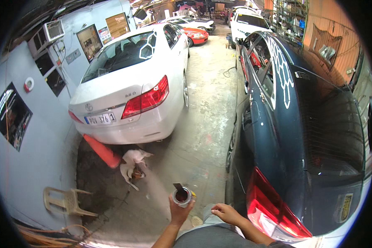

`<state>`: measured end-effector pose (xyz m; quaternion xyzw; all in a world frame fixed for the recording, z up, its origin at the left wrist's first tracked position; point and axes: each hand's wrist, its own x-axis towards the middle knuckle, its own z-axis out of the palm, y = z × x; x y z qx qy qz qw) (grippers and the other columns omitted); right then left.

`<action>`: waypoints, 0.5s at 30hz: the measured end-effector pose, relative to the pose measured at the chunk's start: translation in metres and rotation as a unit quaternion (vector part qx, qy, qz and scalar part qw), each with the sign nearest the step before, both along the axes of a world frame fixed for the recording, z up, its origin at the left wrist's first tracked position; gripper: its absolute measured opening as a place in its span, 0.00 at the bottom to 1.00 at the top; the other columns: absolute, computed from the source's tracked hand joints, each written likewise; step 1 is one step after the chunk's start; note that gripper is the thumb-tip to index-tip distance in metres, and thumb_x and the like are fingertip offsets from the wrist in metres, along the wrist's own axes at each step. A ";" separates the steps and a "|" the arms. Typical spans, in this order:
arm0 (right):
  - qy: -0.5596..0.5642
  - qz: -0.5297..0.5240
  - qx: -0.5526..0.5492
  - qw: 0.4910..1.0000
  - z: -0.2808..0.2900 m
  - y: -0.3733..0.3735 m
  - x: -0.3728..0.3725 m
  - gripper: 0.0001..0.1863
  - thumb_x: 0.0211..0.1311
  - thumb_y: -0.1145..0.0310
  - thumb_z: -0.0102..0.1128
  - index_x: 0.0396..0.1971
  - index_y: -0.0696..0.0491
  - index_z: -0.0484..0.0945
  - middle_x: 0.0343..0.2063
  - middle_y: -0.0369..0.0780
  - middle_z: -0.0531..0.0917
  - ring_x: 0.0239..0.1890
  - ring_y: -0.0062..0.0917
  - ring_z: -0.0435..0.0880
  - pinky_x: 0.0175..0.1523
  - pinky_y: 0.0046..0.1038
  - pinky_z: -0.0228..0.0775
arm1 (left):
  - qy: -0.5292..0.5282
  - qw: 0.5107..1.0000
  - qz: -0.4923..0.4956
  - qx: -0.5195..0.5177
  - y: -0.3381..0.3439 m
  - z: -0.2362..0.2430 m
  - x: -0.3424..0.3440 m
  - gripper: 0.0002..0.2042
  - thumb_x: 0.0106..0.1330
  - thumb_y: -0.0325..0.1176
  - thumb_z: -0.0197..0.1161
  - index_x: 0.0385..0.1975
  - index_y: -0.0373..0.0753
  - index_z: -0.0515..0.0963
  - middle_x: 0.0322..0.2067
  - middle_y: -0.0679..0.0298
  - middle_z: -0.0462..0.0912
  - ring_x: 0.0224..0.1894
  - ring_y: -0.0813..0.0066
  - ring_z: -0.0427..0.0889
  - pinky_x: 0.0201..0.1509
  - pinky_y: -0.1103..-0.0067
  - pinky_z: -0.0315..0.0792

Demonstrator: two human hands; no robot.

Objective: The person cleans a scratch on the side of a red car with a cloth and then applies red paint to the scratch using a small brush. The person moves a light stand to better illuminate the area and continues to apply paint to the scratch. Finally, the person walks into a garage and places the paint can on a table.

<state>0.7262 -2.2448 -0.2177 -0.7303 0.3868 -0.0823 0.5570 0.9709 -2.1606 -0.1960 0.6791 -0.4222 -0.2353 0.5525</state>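
My left hand (179, 211) is wrapped round an open metal can (189, 196) with dark reddish-brown contents. A dark flat blade, like a putty knife (177, 186), sticks up from the can's far rim; its lower end is hidden inside. To the right, my right hand (227, 213) is low in front of my body, beside my light trousers (209, 213). Its fingers are loosely bent and apart, and nothing shows in them. Closest to this hand on the right is the dark blue car's red tail light (265, 198).
A white sedan (111, 93) stands ahead left, with an orange cone (103, 153) and a white-and-brown dog (133, 162) behind it. The dark blue car (277, 136) lines my right. A concrete aisle (208, 95) runs between them. A beige plastic chair (68, 201) is at lower left.
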 end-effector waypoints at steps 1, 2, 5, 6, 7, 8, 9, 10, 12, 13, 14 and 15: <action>0.004 0.009 0.007 1.000 0.001 -0.019 0.013 0.18 0.75 0.57 0.65 0.51 0.56 0.85 0.43 0.46 0.89 0.45 0.32 0.89 0.52 0.34 0.80 | 0.024 1.000 0.006 -0.016 -0.018 -0.009 0.009 0.39 0.54 0.29 0.84 0.61 0.36 0.62 0.54 0.56 0.79 0.60 0.67 0.81 0.65 0.68 0.74; 0.008 0.018 0.014 1.000 0.001 -0.038 0.026 0.18 0.75 0.57 0.65 0.51 0.56 0.85 0.43 0.46 0.89 0.46 0.33 0.90 0.52 0.34 0.80 | 0.023 1.000 -0.008 -0.013 -0.040 -0.016 0.025 0.39 0.54 0.29 0.84 0.61 0.36 0.62 0.55 0.56 0.79 0.60 0.66 0.81 0.65 0.68 0.74; 0.014 0.014 -0.025 0.999 -0.002 -0.112 0.060 0.18 0.76 0.56 0.62 0.51 0.56 0.85 0.46 0.49 0.89 0.48 0.41 0.89 0.54 0.38 0.79 | -0.002 0.999 -0.050 -0.020 -0.126 -0.025 0.067 0.42 0.53 0.30 0.85 0.64 0.36 0.62 0.57 0.56 0.78 0.60 0.63 0.81 0.66 0.67 0.74; 0.013 0.006 -0.030 0.999 -0.002 -0.139 0.069 0.18 0.76 0.56 0.62 0.51 0.55 0.85 0.46 0.49 0.89 0.48 0.42 0.89 0.55 0.39 0.79 | -0.015 0.998 -0.055 -0.020 -0.158 -0.024 0.079 0.42 0.53 0.30 0.85 0.64 0.36 0.62 0.57 0.56 0.78 0.60 0.63 0.81 0.66 0.67 0.74; 0.016 -0.009 -0.025 1.000 0.005 -0.168 0.080 0.18 0.75 0.56 0.63 0.50 0.56 0.86 0.47 0.49 0.89 0.49 0.41 0.89 0.55 0.39 0.79 | -0.028 0.998 -0.060 -0.021 -0.190 -0.024 0.092 0.42 0.53 0.31 0.86 0.64 0.35 0.62 0.57 0.56 0.78 0.60 0.63 0.81 0.66 0.67 0.74; 0.014 -0.020 -0.029 0.999 0.000 -0.194 0.091 0.18 0.75 0.56 0.63 0.50 0.56 0.86 0.46 0.49 0.89 0.49 0.42 0.89 0.55 0.39 0.79 | -0.041 0.997 -0.066 -0.021 -0.222 -0.023 0.104 0.42 0.53 0.31 0.86 0.64 0.35 0.62 0.56 0.55 0.77 0.60 0.62 0.81 0.66 0.67 0.74; 0.016 -0.036 -0.035 0.999 -0.003 -0.225 0.097 0.18 0.75 0.56 0.63 0.50 0.56 0.86 0.46 0.49 0.88 0.49 0.42 0.88 0.55 0.39 0.79 | -0.050 0.996 -0.078 -0.019 -0.257 -0.016 0.112 0.43 0.53 0.31 0.86 0.64 0.35 0.62 0.56 0.55 0.77 0.60 0.62 0.80 0.66 0.67 0.74; 0.018 -0.049 -0.045 0.998 0.002 -0.259 0.102 0.18 0.75 0.56 0.63 0.50 0.55 0.86 0.46 0.49 0.88 0.49 0.42 0.88 0.55 0.39 0.79 | -0.058 0.994 -0.089 -0.020 -0.291 0.002 0.118 0.43 0.52 0.32 0.86 0.64 0.35 0.62 0.57 0.55 0.77 0.60 0.61 0.80 0.67 0.67 0.74; 0.032 -0.068 -0.087 0.993 0.014 -0.332 0.116 0.18 0.75 0.56 0.63 0.50 0.55 0.86 0.45 0.49 0.88 0.49 0.42 0.88 0.55 0.39 0.79 | -0.075 0.991 -0.105 -0.022 -0.361 0.016 0.134 0.44 0.52 0.33 0.87 0.65 0.35 0.62 0.57 0.55 0.77 0.60 0.61 0.80 0.67 0.66 0.73; 0.038 -0.075 -0.106 0.991 0.020 -0.371 0.124 0.18 0.75 0.56 0.63 0.50 0.55 0.86 0.44 0.48 0.88 0.48 0.43 0.88 0.54 0.39 0.78 | -0.084 0.990 -0.111 -0.023 -0.395 0.017 0.144 0.44 0.51 0.33 0.87 0.65 0.35 0.63 0.57 0.55 0.76 0.61 0.61 0.79 0.67 0.66 0.73; 0.033 -0.088 -0.126 0.987 0.026 -0.410 0.132 0.17 0.75 0.57 0.63 0.48 0.55 0.86 0.43 0.48 0.88 0.47 0.43 0.88 0.53 0.40 0.79 | -0.100 0.987 -0.122 -0.020 -0.425 0.021 0.160 0.44 0.51 0.34 0.87 0.65 0.35 0.63 0.57 0.55 0.76 0.61 0.60 0.79 0.67 0.66 0.73; 0.055 -0.098 -0.118 0.987 0.040 -0.448 0.144 0.17 0.74 0.57 0.63 0.48 0.55 0.85 0.44 0.48 0.88 0.47 0.43 0.88 0.52 0.40 0.79 | -0.093 0.987 -0.129 -0.019 -0.455 0.021 0.174 0.44 0.51 0.34 0.88 0.64 0.35 0.63 0.57 0.55 0.76 0.60 0.60 0.79 0.67 0.66 0.73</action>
